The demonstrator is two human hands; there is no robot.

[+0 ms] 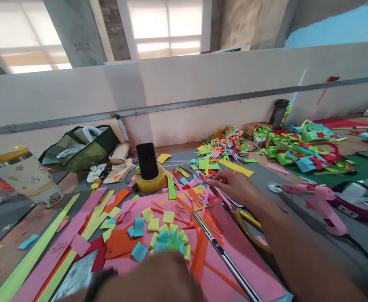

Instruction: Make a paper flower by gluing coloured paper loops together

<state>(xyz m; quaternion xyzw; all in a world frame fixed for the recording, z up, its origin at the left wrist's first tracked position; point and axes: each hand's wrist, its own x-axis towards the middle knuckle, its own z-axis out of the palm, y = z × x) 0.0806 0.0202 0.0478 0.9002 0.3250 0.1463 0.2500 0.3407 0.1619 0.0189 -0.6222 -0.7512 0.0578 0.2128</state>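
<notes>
Toward the near edge of the table [23,226] lies pink paper [250,253]. Left hand [165,277], over it: fingers hidden, grip cannot be told. Right hand [236,186], closer to the far edge: fingers bent, hold unclear. Utility knife [216,244]: rests on the paper. Blue-and-yellow paper flower [172,238]: lies just beyond the left hand.

Passage runs over the flat strips [63,238]; phone [147,161] and tape roll [150,183] bar the middle; the glue gun [327,205], the right.
</notes>
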